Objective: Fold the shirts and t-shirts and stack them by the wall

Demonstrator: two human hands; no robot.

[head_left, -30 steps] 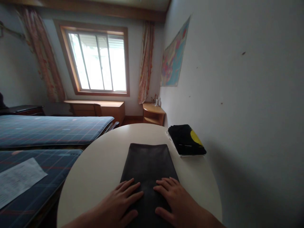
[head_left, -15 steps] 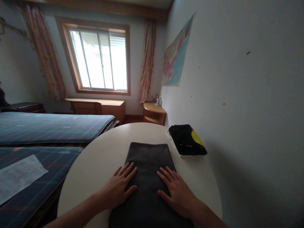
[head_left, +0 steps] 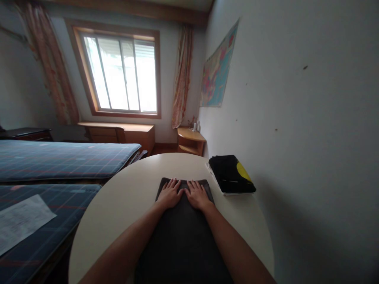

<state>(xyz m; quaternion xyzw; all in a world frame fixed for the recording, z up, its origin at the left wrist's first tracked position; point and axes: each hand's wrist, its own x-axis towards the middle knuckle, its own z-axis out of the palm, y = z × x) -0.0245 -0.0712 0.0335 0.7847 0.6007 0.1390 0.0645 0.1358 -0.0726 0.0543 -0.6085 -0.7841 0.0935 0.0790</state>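
A dark grey, flat, folded sheet of smooth material (head_left: 183,240) lies lengthwise on the round cream table (head_left: 118,213); I cannot tell whether it is cloth or plastic. My left hand (head_left: 170,194) rests flat on its far end, fingers stretched out towards the far edge. Beside it, my right hand (head_left: 197,194) lies flat on the same end, fingers also extended. The two thumbs nearly meet in the middle. Neither hand grips anything. The near end of the sheet runs out of view between my forearms.
On the table's right side sits a stack of folded black bags or cloths with a yellow patch (head_left: 232,174), close to the white wall (head_left: 310,165). Plaid mattresses (head_left: 68,159) stand at left, with a printed paper (head_left: 25,223) on the nearer one. A desk (head_left: 139,136) stands below the window.
Both hands have slid forward from the middle of the dark sheet to its far end and come closer together. The view has shifted slightly.
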